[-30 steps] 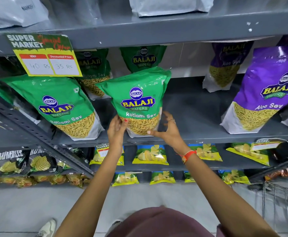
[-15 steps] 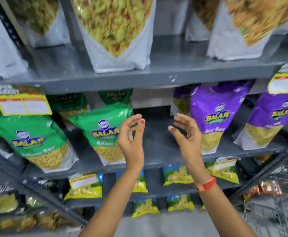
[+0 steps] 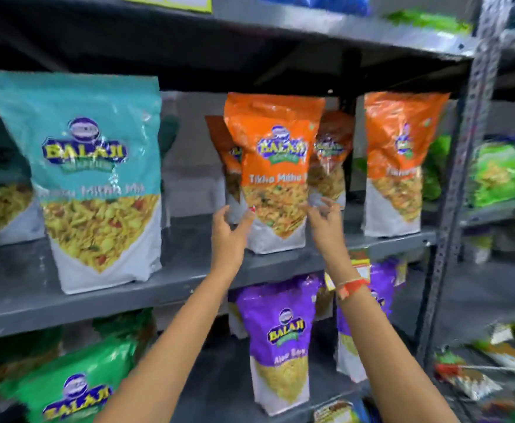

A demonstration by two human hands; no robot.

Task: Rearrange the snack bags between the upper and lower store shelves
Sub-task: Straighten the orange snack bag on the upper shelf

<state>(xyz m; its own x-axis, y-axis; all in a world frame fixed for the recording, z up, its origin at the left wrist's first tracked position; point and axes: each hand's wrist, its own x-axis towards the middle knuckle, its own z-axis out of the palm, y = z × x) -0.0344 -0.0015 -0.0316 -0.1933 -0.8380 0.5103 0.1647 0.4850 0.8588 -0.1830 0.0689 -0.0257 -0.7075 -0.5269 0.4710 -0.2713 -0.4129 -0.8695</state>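
flanking one orange bag (upright), two hands: left hand, right hand.

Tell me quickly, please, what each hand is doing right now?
Left hand: open, beside the front orange bag, not gripping.
Right hand: open, at its other side; contact unclear.

Even indoor light, strong motion blur throughout, wide-angle bending at edges, shadowed shelf underside.

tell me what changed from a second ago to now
Both hands let go of the green bag on the lower shelf and rose to the shelf above; left hand and right hand now flank the front orange bag, open, no grip yet. The bags stayed standing.
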